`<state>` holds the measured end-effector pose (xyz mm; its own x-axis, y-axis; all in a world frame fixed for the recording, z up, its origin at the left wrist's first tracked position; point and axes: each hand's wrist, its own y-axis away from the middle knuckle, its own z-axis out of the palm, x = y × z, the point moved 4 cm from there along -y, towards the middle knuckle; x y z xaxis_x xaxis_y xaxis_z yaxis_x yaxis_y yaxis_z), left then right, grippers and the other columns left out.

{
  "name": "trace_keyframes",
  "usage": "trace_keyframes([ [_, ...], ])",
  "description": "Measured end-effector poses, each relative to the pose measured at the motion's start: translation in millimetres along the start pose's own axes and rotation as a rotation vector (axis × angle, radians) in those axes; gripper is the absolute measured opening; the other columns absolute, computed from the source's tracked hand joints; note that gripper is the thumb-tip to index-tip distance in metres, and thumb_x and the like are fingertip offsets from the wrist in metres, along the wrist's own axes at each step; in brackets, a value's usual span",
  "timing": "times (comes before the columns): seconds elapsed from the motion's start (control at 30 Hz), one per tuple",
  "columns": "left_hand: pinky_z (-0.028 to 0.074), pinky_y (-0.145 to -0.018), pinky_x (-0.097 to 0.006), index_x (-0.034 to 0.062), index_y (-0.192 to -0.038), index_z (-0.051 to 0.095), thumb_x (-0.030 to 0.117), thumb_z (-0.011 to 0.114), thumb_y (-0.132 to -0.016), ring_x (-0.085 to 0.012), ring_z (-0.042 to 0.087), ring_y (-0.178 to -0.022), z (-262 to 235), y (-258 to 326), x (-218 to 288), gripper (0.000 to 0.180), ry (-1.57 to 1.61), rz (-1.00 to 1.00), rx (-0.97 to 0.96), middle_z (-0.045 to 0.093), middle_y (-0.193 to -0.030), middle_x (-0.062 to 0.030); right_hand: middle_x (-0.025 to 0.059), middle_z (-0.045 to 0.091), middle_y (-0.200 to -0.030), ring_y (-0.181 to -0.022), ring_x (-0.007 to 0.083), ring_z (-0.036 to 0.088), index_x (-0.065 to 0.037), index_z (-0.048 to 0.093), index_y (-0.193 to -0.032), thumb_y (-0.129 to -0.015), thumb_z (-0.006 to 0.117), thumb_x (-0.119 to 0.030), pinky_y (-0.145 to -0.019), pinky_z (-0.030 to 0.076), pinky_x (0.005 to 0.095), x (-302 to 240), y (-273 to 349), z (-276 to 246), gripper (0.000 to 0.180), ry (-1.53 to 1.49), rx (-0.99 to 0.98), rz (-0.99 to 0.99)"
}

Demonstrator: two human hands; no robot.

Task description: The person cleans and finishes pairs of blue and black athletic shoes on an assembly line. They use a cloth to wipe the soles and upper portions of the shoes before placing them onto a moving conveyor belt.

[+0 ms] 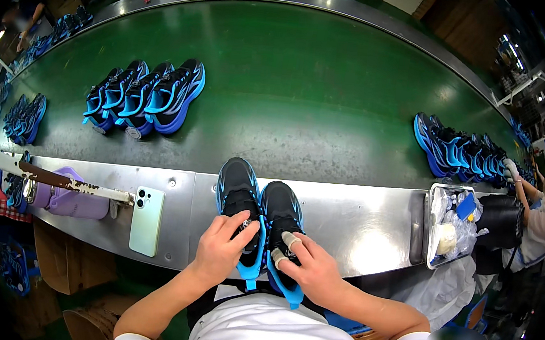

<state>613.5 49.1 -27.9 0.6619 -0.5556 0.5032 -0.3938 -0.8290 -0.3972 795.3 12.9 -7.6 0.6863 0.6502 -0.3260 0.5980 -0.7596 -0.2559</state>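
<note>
A pair of black sneakers with blue soles and blue heel loops lies in front of me, toes pointing away, on the metal table edge. My left hand [220,247] is closed on the left sneaker [239,178], its thumb and fingers pinching around the tongue and lace area. On the right sneaker [281,202], my right hand [310,269] grips the collar by the laces. Pale finger covers sit on two of its digits. The fingertips hide part of both shoe openings.
Beyond the metal edge [359,224] runs a green conveyor belt [305,107]. Several matching sneakers [173,95] stand on it at left, more sneakers [448,151] at right near a co-worker's gloved hand [511,169]. A phone [147,222], purple container [76,197], rusty bar [55,178] and white tray [431,257] flank me.
</note>
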Motion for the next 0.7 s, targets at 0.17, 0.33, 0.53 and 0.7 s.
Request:
trace_keyframes([
  [0.17, 0.051, -0.076, -0.035, 0.0079, -0.110, 0.065, 0.000, 0.063, -0.067, -0.0271, 0.055, -0.086, 10, 5, 6, 0.043, -0.084, 0.103, 0.027, 0.059, -0.121, -0.0112, 0.0219, 0.050, -0.122, -0.124, 0.0440, 0.044, -0.007, 0.060, -0.098, -0.076, 0.062, -0.009, -0.096, 0.046, 0.0460, -9, 4, 15, 0.022, 0.059, -0.085, -0.027],
  [0.33, 0.047, -0.086, -0.039, 0.0053, -0.116, 0.062, 0.002, 0.064, -0.067, -0.0323, 0.053, -0.093, -9, 5, 16, 0.049, -0.060, 0.009, -0.087, 0.056, -0.128, -0.0142, 0.0269, 0.046, -0.131, -0.127, 0.0501, 0.039, -0.004, 0.060, -0.108, -0.083, 0.059, -0.005, -0.103, 0.039, 0.0493, -6, 2, -1, 0.025, -0.259, -0.092, 0.069],
  [0.53, 0.045, -0.088, -0.040, 0.0067, -0.102, 0.065, 0.000, 0.060, -0.076, -0.0328, 0.054, -0.099, -11, -22, 8, 0.028, 0.154, -0.279, -0.243, 0.059, -0.108, -0.0118, 0.0160, 0.051, -0.129, -0.122, 0.0352, 0.048, -0.014, 0.060, -0.124, -0.085, 0.063, -0.005, -0.096, 0.045, 0.0385, 17, -5, -18, 0.041, -0.753, -0.175, 0.340],
  [0.7, 0.046, -0.085, -0.040, 0.0068, -0.095, 0.065, -0.004, 0.060, -0.070, -0.0324, 0.056, -0.096, -1, -18, 7, 0.028, 0.217, -0.205, -0.183, 0.059, -0.101, -0.0106, 0.0083, 0.054, -0.093, -0.081, 0.0272, 0.055, -0.013, 0.068, -0.105, -0.081, 0.070, -0.013, -0.071, 0.049, 0.0354, 20, 1, -13, 0.025, -0.300, -0.078, 0.172],
])
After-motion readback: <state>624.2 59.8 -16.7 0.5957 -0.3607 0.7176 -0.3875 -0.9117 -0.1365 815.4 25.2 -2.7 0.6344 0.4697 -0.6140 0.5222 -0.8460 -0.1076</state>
